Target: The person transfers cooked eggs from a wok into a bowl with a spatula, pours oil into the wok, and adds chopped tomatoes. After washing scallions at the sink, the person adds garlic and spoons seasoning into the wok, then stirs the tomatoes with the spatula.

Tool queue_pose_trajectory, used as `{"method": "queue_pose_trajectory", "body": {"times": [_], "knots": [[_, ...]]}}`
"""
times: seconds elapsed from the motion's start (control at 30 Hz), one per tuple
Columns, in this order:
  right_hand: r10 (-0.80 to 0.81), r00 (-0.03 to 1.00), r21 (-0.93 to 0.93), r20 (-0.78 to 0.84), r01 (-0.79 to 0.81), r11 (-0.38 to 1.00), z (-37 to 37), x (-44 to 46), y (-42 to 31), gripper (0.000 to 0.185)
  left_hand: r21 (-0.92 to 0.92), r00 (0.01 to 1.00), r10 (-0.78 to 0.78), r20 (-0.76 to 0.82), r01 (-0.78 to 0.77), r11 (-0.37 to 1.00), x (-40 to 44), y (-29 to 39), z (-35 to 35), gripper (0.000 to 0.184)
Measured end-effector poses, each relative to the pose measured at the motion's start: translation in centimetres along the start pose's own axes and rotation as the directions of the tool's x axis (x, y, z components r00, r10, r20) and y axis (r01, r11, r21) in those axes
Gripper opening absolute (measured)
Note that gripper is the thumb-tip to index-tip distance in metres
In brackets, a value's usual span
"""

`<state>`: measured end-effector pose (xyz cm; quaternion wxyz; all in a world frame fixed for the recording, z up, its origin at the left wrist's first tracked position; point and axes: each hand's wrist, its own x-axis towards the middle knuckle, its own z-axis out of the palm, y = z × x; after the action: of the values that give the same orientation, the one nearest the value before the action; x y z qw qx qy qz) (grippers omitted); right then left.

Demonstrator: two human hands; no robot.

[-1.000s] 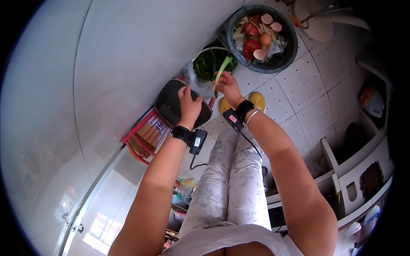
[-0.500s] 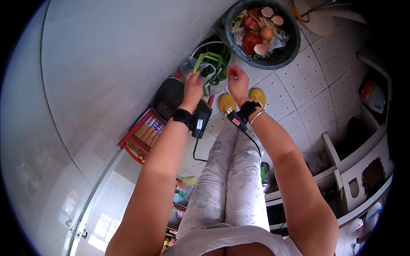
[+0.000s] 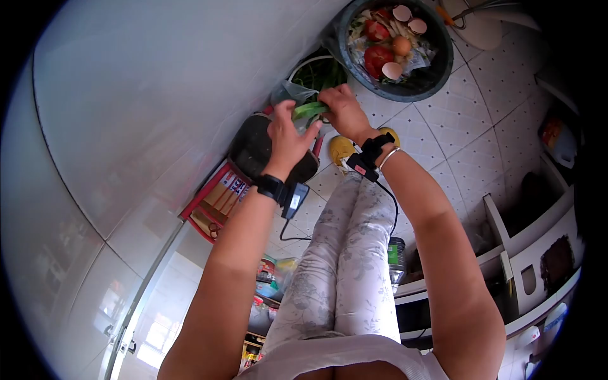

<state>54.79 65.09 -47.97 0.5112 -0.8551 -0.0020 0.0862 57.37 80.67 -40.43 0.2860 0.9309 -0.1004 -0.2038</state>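
Observation:
Between my two hands lies a folded green stalk, above the edge of a plastic bag. Its right end is in the closed fingers of my right hand. My left hand has thumb and fingers spread apart at the stalk's left end; whether a fingertip touches it is unclear. Just beyond the hands is a white-rimmed bucket of dark green leaves, with the translucent bag at its near side.
A grey basin with eggshells, tomato pieces and peelings stands at the upper right. A dark-seated red stool is beside my left hand. Yellow shoes are on the tiles. Shelving lies right, a white wall left.
My left hand has opened from its grip on the stalk. My right hand has moved left and closed on the stalk, which now lies more level.

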Motion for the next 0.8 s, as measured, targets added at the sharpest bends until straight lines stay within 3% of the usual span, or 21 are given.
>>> {"method": "queue_pose_trajectory", "body": {"times": [0.03,0.07,0.1,0.17,0.33,0.4,0.47,0.53,0.6,0.67,0.73,0.77,0.8], "knots": [[-0.022,0.999,-0.045,0.041,0.024,0.999,-0.3,0.0,-0.3,0.031,-0.095,0.998,0.019,0.068,-0.013,0.995,1.0,0.2,-0.1,0.036],[-0.021,0.999,-0.045,0.042,0.023,0.999,-0.6,0.0,-0.6,0.031,-0.035,0.986,-0.002,0.165,0.007,0.999,1.7,-0.2,0.2,0.035],[0.001,0.994,-0.025,0.113,0.002,1.000,-0.8,0.0,-0.8,0.029,-0.034,0.986,-0.002,0.165,0.008,0.999,2.2,-0.5,0.2,0.035],[0.019,0.984,-0.003,0.179,-0.019,1.000,-1.2,0.2,-0.9,0.028,-0.175,0.911,-0.074,0.405,0.157,0.972,2.9,-1.2,0.2,0.033],[-0.185,0.958,-0.005,0.219,0.191,0.982,-1.3,0.5,-0.8,0.017,0.077,0.928,-0.002,0.373,-0.029,0.997,2.8,-1.3,0.0,0.026],[-0.196,0.951,0.024,0.238,0.196,0.980,-1.0,0.6,-0.5,0.013,0.174,0.917,0.026,0.397,-0.103,0.979,2.7,-1.5,0.4,0.025],[-0.209,0.943,0.055,0.257,0.202,0.978,-0.4,0.8,-0.1,0.009,0.072,0.949,0.039,0.314,-0.065,0.995,2.5,-1.6,0.7,0.025],[-0.188,0.970,0.241,0.155,0.148,0.959,0.0,1.0,0.2,0.007,-0.002,0.963,-0.011,0.271,0.012,1.000,2.5,-1.1,1.1,0.026],[-0.160,0.982,0.280,0.098,0.127,0.952,0.2,1.1,0.2,0.007,-0.080,0.971,-0.066,0.229,0.086,0.993,2.5,-0.8,1.4,0.026],[-0.130,0.991,0.317,0.043,0.110,0.942,0.2,1.3,-0.2,0.008,-0.334,0.991,-0.088,0.102,0.118,0.935,2.6,-0.7,1.9,0.026],[0.079,0.996,0.519,0.050,-0.094,0.850,0.4,1.3,-0.6,0.008,-0.426,0.991,-0.117,0.070,0.136,0.894,2.8,-0.7,2.5,0.026],[0.079,0.996,0.517,0.052,-0.095,0.851,0.8,1.3,-0.1,0.008,-0.513,0.988,-0.147,0.046,0.150,0.845,2.8,-0.7,2.8,0.027],[0.272,0.959,0.599,-0.077,-0.174,0.782,1.8,1.2,1.0,0.007,-0.513,0.987,-0.150,0.047,0.153,0.845,2.6,-0.7,2.5,0.027]]}}
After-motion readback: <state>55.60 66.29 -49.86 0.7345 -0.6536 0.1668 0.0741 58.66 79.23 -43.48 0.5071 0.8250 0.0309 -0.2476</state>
